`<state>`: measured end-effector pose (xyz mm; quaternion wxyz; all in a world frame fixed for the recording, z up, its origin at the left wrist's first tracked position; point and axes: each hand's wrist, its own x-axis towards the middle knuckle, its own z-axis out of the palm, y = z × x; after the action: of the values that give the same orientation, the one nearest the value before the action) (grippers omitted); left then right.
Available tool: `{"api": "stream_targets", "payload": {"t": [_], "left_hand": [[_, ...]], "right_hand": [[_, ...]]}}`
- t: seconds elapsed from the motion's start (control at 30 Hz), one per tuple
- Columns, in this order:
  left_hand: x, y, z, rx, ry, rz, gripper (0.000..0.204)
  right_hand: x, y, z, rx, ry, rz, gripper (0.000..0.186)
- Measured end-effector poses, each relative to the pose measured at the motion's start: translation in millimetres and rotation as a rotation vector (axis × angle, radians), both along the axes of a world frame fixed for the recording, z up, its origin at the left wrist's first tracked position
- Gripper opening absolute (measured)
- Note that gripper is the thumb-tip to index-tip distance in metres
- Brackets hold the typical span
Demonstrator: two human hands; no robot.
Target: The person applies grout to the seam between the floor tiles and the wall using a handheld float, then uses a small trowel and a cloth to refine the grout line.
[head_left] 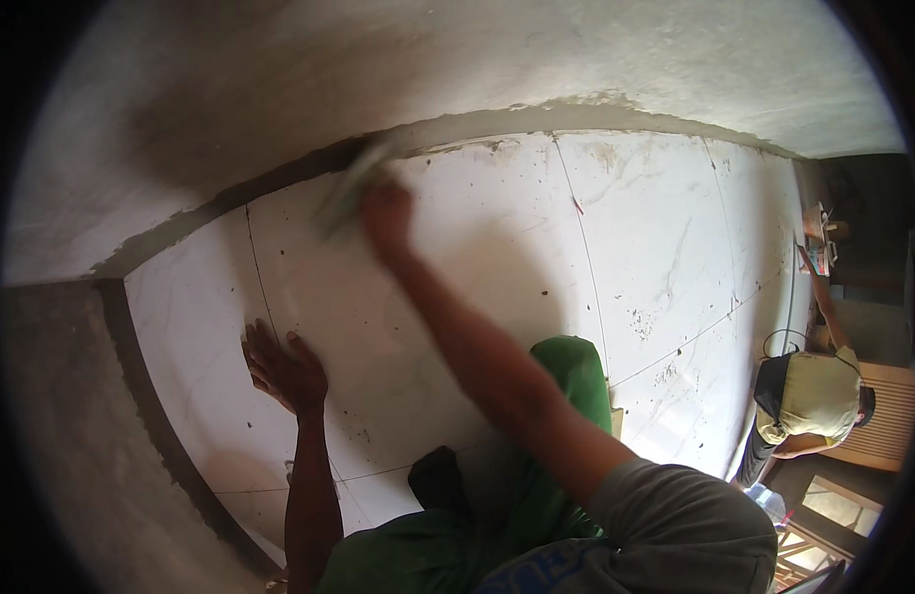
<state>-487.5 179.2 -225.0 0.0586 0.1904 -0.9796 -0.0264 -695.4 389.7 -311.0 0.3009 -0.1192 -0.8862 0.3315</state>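
Our right hand [388,220] stretches out, grip closed on a blurred green cloth [347,188] at the wall's foot; left hand [284,368] lies spread flat on the white tiled floor [497,247].

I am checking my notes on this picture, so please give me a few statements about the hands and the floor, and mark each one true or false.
1. The left hand lies flat on the white tiled floor. True.
2. The right hand rests on the person's knee. False: it is stretched out near the wall, on a blurred pale green thing.
3. The floor tiles are black. False: they are white, with dark specks.
4. Another person is at the right edge. True.
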Motion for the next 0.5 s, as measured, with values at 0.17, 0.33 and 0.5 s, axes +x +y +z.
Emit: {"api": "stream_targets", "payload": {"t": [0.17, 0.33, 0.5], "left_hand": [[5, -10, 1, 0.027, -0.025, 0.046, 0.064], [-3, 0, -2, -0.002, -0.023, 0.045, 0.063], [-4, 8, -7, 0.0, -0.015, 0.026, 0.063]], "right_hand": [[49, -40, 91, -0.594, -0.072, -0.041, 0.036], [-6, 148, 96, -0.504, 0.388, -0.126, 0.038], [-32, 112, 88, -0.322, 0.118, -0.289, 0.035]]}}
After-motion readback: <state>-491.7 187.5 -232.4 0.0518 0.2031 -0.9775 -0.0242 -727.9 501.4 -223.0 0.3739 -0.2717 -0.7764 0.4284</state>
